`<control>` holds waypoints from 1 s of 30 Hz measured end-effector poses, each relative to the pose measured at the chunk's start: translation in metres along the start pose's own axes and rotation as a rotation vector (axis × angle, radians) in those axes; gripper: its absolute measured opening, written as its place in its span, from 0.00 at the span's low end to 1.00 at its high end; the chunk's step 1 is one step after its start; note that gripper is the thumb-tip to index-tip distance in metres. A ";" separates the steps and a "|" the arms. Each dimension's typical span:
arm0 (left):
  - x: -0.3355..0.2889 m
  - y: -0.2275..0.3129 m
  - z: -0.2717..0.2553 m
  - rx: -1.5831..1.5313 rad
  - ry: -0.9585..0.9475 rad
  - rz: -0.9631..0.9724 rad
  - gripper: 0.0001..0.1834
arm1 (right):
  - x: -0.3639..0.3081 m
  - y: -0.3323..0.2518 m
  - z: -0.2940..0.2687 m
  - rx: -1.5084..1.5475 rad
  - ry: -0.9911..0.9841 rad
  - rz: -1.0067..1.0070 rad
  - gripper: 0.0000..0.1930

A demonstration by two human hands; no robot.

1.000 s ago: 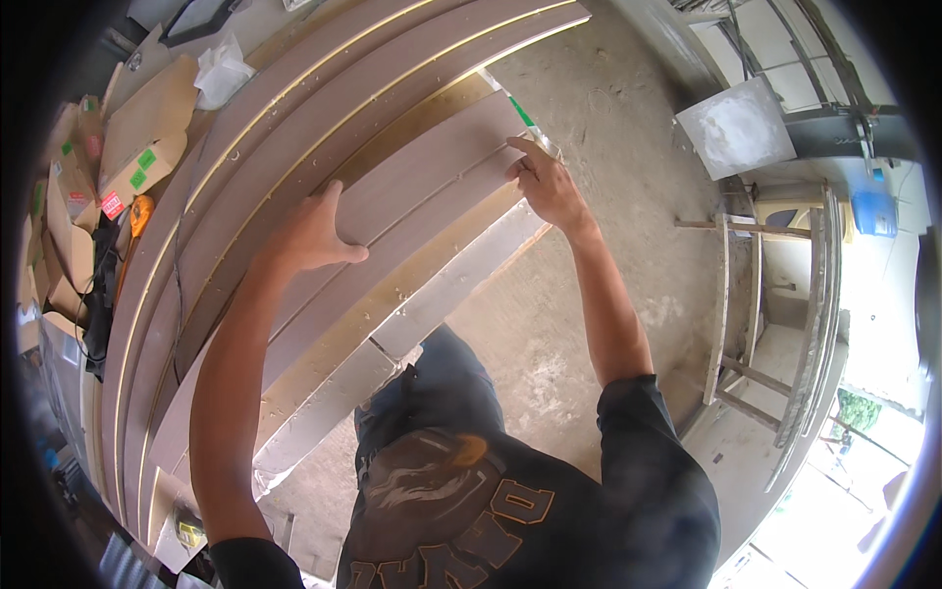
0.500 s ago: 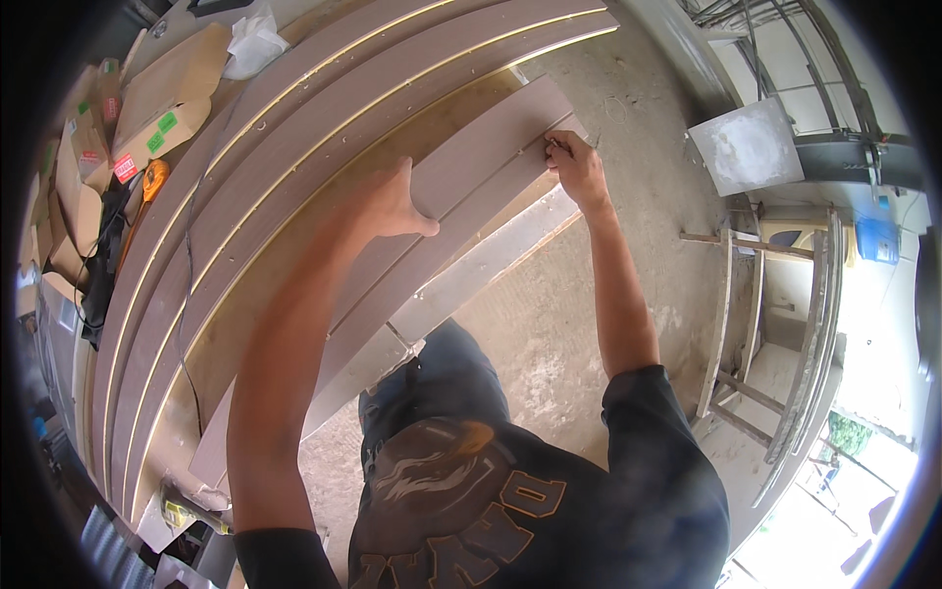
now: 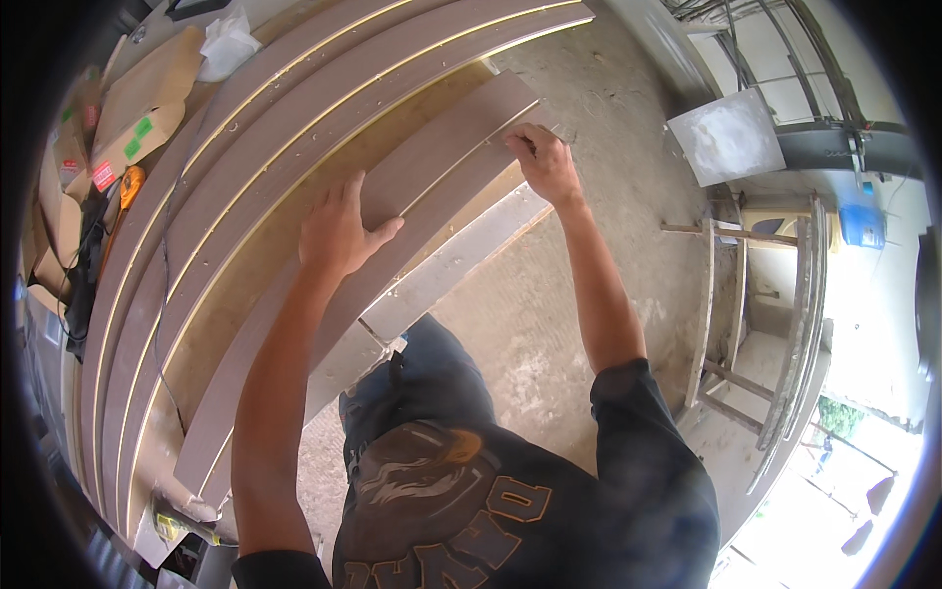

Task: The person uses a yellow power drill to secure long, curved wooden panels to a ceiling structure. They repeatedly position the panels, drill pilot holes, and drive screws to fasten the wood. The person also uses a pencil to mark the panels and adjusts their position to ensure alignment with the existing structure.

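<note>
Two long brown planks lie side by side before me, a far plank (image 3: 446, 137) and a near plank (image 3: 432, 228). A pale, yellowish line shows along the seam between them. My left hand (image 3: 337, 234) is open on the far plank, fingers spread and thumb pointing at the seam. Toward the planks' upper right end, my right hand (image 3: 548, 167) is closed, its bent fingers on the near plank beside the seam. The underside of its grip is hidden.
More brown planks (image 3: 294, 133) with yellowish edges lie beyond, crossed by a black cable (image 3: 165, 255). A pale beam (image 3: 456, 257) runs under the near plank. Cardboard boxes (image 3: 147, 98) and an orange tool (image 3: 130, 185) sit at left; a wooden frame (image 3: 711, 294) stands at right.
The seam between the two planks has widened and shows a pale line. My left hand has shifted left with its fingers spreading. My right hand has loosened from a tight pinch to bent fingers.
</note>
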State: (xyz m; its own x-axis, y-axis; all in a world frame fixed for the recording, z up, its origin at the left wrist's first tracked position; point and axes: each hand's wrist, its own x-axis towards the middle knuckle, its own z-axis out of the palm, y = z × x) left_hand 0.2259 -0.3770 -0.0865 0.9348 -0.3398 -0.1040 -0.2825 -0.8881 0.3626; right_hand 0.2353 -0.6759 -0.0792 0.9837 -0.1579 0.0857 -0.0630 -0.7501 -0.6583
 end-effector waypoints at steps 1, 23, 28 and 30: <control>0.000 -0.001 0.001 -0.012 0.010 -0.021 0.44 | 0.002 0.002 0.002 0.038 -0.018 0.002 0.10; -0.001 -0.001 -0.003 -0.019 0.027 -0.004 0.41 | 0.040 -0.019 0.013 -0.385 -0.130 -0.265 0.10; 0.000 -0.003 -0.003 0.010 0.003 0.000 0.42 | 0.035 -0.030 0.019 -0.540 -0.137 -0.273 0.10; 0.000 -0.002 -0.002 0.000 0.012 0.006 0.42 | 0.038 -0.028 0.018 -0.575 -0.133 -0.279 0.09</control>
State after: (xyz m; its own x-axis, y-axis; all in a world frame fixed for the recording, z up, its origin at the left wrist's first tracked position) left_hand 0.2265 -0.3743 -0.0853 0.9357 -0.3410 -0.0906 -0.2878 -0.8862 0.3630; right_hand 0.2769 -0.6493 -0.0704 0.9863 0.1454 0.0775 0.1538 -0.9812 -0.1163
